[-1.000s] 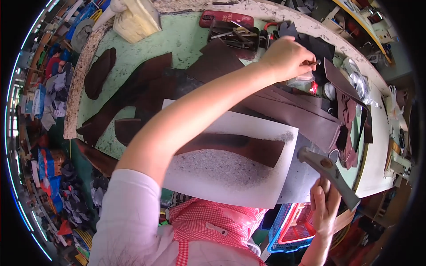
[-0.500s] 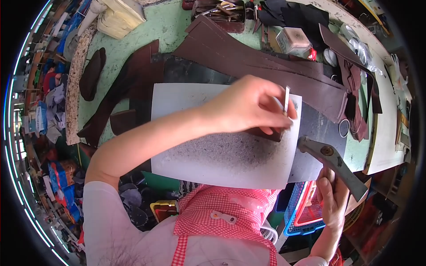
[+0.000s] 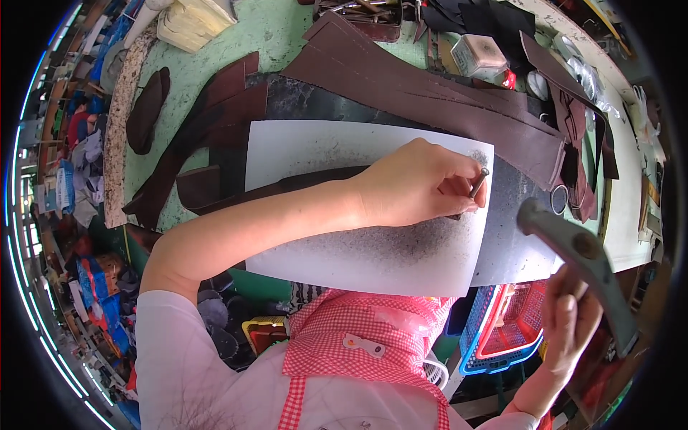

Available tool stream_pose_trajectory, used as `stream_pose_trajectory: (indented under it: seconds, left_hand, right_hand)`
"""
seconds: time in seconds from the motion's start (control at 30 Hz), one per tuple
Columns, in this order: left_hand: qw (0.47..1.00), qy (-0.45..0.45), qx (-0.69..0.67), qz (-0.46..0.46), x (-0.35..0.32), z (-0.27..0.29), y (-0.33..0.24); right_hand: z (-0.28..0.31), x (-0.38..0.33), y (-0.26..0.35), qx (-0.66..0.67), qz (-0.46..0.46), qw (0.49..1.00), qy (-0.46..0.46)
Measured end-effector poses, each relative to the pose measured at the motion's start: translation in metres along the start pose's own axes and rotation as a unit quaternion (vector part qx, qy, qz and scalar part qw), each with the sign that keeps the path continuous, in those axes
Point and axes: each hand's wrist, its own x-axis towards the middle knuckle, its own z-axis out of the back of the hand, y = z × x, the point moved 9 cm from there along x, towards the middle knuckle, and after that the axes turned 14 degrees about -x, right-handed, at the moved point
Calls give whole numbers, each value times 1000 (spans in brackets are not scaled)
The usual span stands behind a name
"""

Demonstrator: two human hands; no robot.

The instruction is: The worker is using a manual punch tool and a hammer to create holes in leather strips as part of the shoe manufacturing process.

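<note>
My left hand (image 3: 419, 183) is closed round a slim metal punch (image 3: 480, 182), which leans slightly, its top end up. The punch's tip is hidden by my fingers. Beneath my hand and forearm, a dark brown leather strip (image 3: 304, 180) lies across a white board (image 3: 365, 269) that is covered in dark specks. Off to the right of the board, my right hand (image 3: 570, 315) grips a hammer (image 3: 584, 251) by its handle. The grey hammer head is raised and apart from the punch.
Brown leather pieces (image 3: 423, 97) lie beyond the board, with more leather (image 3: 215, 107) at the left. A metal ring (image 3: 559, 199) and a clear box (image 3: 478, 56) are at the right. A tool tray (image 3: 373, 29) stands at the back; plastic baskets (image 3: 502, 330) sit below the table edge.
My right hand has moved the hammer to the right and it looks larger. My left hand has shifted slightly right with the punch, which is now tilted. More of the leather strip shows.
</note>
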Motion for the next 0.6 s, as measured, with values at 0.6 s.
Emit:
stream_pose_trajectory:
  seconds: [0.6]
  left_hand:
    - [997, -11, 73, -24, -9, 4, -4]
  right_hand:
    - [-3, -3, 2, -56, -7, 998, -31]
